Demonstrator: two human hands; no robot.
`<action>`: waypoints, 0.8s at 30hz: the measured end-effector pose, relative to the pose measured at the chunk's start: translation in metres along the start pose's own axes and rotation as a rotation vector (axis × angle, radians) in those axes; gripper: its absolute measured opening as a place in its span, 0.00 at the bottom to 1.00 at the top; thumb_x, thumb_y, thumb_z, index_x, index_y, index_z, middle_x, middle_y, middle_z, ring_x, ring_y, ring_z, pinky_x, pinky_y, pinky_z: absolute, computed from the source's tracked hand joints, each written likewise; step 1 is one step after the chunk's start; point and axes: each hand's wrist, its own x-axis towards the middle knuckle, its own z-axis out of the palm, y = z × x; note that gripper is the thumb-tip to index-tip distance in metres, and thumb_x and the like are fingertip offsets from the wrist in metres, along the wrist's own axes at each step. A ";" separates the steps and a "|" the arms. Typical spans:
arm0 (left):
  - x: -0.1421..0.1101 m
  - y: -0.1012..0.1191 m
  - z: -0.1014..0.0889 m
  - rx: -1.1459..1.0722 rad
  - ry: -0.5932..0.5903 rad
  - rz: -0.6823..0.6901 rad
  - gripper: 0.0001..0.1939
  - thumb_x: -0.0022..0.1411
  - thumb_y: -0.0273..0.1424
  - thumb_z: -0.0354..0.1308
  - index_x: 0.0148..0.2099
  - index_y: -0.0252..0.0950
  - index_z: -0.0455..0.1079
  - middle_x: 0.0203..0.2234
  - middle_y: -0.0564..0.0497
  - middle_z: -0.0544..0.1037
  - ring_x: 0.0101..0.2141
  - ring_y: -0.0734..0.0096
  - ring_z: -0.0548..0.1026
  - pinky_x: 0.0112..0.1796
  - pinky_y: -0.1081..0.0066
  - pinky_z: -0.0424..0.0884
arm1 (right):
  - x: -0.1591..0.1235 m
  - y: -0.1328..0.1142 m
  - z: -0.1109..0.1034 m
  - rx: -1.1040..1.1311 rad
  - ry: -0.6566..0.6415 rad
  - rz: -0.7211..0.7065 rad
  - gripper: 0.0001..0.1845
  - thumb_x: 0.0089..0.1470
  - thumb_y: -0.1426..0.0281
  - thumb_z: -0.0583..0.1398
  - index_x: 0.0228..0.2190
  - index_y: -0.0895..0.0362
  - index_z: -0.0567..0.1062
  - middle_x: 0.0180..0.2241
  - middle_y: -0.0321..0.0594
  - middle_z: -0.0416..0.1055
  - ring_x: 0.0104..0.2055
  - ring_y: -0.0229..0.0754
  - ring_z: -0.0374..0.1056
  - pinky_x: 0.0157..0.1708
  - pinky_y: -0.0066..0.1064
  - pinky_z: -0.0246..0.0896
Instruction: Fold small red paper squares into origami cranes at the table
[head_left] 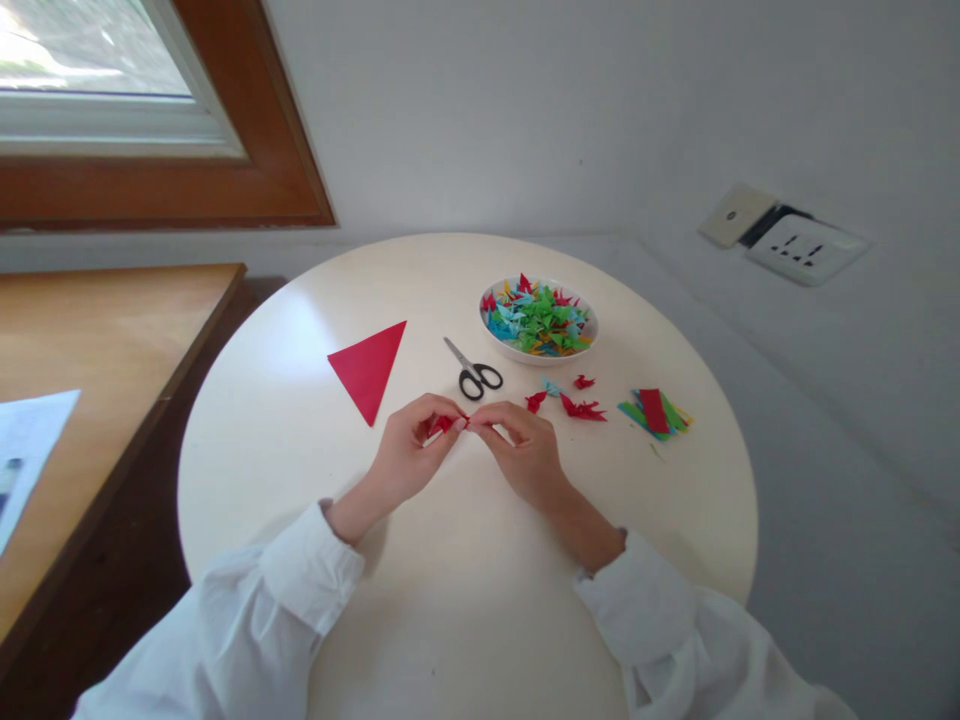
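Between my two hands is a small piece of folded red paper [442, 425], mostly covered by the fingers. My left hand [416, 440] pinches it with thumb and forefinger, while my right hand [521, 445] pinches its right end. Just beyond the fingertips lie black-handled scissors [472, 378], blades pointing away to the left. To the left rests a red paper triangle [369, 368]. Several small folded paper cranes, among them a red crane [583, 408] and a light blue crane [552, 386], lie past my right hand.
At the back of the round white table [247, 440] stands a white bowl [517, 354] heaped with colourful paper cranes. A pile of coloured paper strips [654, 412] lies on the right. A wooden desk [112, 330] with a printed sheet [34, 440] is at left; a wall socket [806, 248] is at right.
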 end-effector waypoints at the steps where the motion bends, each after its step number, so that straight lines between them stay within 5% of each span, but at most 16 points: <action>1: 0.000 0.000 0.000 -0.013 0.007 -0.016 0.02 0.54 0.27 0.55 0.30 0.35 0.68 0.26 0.49 0.73 0.28 0.72 0.70 0.28 0.72 0.65 | 0.000 -0.001 0.000 0.016 -0.003 0.026 0.03 0.49 0.73 0.60 0.25 0.55 0.74 0.28 0.36 0.74 0.31 0.37 0.69 0.33 0.29 0.64; 10: -0.001 -0.003 0.002 -0.056 0.070 -0.100 0.02 0.51 0.25 0.56 0.30 0.35 0.68 0.23 0.52 0.73 0.26 0.73 0.69 0.28 0.73 0.65 | 0.002 -0.006 0.008 0.331 0.051 0.319 0.03 0.41 0.71 0.63 0.23 0.57 0.73 0.25 0.37 0.74 0.29 0.38 0.71 0.31 0.29 0.68; 24: -0.001 -0.002 0.005 -0.113 0.081 -0.137 0.02 0.50 0.24 0.57 0.28 0.34 0.67 0.23 0.52 0.74 0.25 0.75 0.70 0.26 0.74 0.65 | 0.003 -0.008 0.009 0.363 0.082 0.411 0.05 0.38 0.70 0.64 0.20 0.58 0.73 0.22 0.37 0.74 0.24 0.38 0.70 0.27 0.31 0.67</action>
